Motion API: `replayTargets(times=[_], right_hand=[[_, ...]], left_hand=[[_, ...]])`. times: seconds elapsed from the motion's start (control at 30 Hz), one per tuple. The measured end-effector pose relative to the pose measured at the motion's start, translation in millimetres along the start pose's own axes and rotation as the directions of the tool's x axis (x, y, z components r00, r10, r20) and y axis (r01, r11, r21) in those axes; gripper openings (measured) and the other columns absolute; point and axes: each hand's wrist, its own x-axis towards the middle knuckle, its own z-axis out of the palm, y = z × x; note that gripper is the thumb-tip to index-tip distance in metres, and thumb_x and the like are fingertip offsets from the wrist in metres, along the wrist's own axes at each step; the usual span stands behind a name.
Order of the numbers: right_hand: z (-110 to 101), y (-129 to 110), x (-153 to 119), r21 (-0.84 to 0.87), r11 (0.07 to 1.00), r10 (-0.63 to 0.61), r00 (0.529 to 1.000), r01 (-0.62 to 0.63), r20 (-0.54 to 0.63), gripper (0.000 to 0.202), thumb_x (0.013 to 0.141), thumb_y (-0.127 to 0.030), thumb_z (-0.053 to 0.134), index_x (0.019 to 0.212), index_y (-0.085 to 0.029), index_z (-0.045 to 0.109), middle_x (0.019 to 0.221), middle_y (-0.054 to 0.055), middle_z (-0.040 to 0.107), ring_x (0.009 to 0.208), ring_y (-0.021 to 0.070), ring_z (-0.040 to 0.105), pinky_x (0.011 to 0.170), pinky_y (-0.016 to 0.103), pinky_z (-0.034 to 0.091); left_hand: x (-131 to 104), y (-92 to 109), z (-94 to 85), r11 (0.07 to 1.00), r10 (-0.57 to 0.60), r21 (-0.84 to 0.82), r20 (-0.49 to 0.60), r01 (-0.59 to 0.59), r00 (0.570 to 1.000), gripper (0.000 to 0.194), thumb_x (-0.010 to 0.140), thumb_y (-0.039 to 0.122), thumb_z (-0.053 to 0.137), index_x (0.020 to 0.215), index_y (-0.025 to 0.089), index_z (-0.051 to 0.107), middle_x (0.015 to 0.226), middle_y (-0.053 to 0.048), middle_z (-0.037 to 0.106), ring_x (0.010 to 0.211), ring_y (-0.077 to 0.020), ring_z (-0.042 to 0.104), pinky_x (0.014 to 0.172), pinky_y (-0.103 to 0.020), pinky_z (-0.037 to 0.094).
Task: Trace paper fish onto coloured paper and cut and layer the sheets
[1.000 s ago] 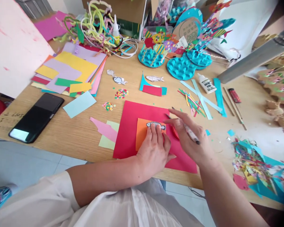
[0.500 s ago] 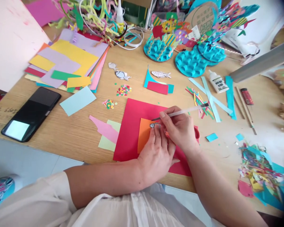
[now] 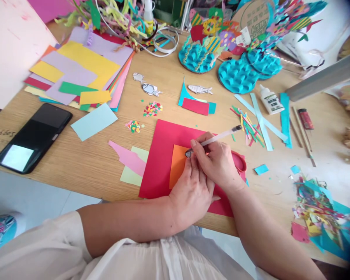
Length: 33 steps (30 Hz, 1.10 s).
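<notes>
My right hand (image 3: 218, 159) is closed on a pen (image 3: 218, 137) with a clear barrel and dark end. The pen's tip is at the edge of a small paper fish cutout (image 3: 188, 153), mostly covered by my fingers. My left hand (image 3: 191, 190) lies flat with fingers extended, pressing the cutout onto an orange paper piece (image 3: 176, 167). Beneath it is a larger red sheet (image 3: 154, 171). Red-handled scissors (image 3: 241, 161) lie beside my right wrist, partly hidden by it.
A phone (image 3: 35, 136) lies at left below stacked coloured paper (image 3: 84, 66). White fish cutouts (image 3: 151, 90) and confetti (image 3: 153, 109) lie ahead. A glue bottle (image 3: 270, 100), paper strips (image 3: 259, 116) and a scrap pile (image 3: 317, 210) are at right. Turquoise egg-tray bases (image 3: 237, 76) stand behind.
My right hand has shifted slightly left and down, with the pen tilting more steeply. More of the scissors' handle shows. My left hand stays in place.
</notes>
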Motion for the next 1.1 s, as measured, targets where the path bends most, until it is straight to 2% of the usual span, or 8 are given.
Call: replayTargets(times=[0.2, 0.43, 0.8, 1.1], right_hand=[[2.3, 0.1, -0.4, -0.014, 1.0, -0.001, 1.0, 0.001, 0.003, 0.024, 0.092, -0.036, 0.053, 0.074, -0.02, 0.053, 0.061, -0.001, 0.06, 0.05, 0.0123, 0.054, 0.049, 0.024, 0.043], [2.9, 0.4, -1.9, -0.03, 1.0, 0.0, 1.0, 0.0, -0.024, 0.023, 0.092, -0.037, 0.052, 0.075, -0.021, 0.053, 0.062, 0.0, 0.062, 0.053, 0.0136, 0.057, 0.05, 0.025, 0.045], [3.5, 0.2, -2.6, -0.023, 1.0, 0.005, 1.0, -0.006, -0.03, 0.023, 0.092, -0.036, 0.053, 0.075, -0.02, 0.054, 0.062, 0.0, 0.061, 0.052, 0.0131, 0.057, 0.051, 0.025, 0.044], [3.6, 0.2, -2.3, -0.023, 1.0, -0.009, 1.0, 0.009, -0.021, 0.023, 0.092, -0.035, 0.053, 0.074, -0.02, 0.054, 0.061, 0.0, 0.061, 0.05, 0.0124, 0.055, 0.05, 0.025, 0.043]], left_hand=[[0.2, 0.1, -1.1, 1.0, -0.004, 0.007, -0.003, 0.004, 1.0, 0.062, 0.097, 0.049, 0.043, 0.126, -0.003, 0.059, 0.128, -0.028, 0.06, 0.121, -0.0371, 0.058, 0.107, -0.051, 0.039], [-0.3, 0.7, -0.5, 1.0, -0.004, -0.008, -0.008, 0.004, 1.0, 0.062, 0.098, 0.047, 0.042, 0.128, -0.004, 0.057, 0.13, -0.029, 0.058, 0.122, -0.0372, 0.057, 0.107, -0.052, 0.037], [-1.1, 1.2, 0.6, 1.0, -0.004, 0.0, -0.033, 0.004, 0.999, 0.059, 0.096, 0.048, 0.045, 0.124, -0.001, 0.062, 0.128, -0.025, 0.061, 0.121, -0.0381, 0.057, 0.106, -0.052, 0.039], [-0.3, 0.2, -0.4, 1.0, 0.004, -0.004, -0.023, -0.004, 1.0, 0.057, 0.096, 0.047, 0.046, 0.122, 0.0, 0.064, 0.126, -0.026, 0.062, 0.118, -0.0378, 0.059, 0.107, -0.054, 0.038]])
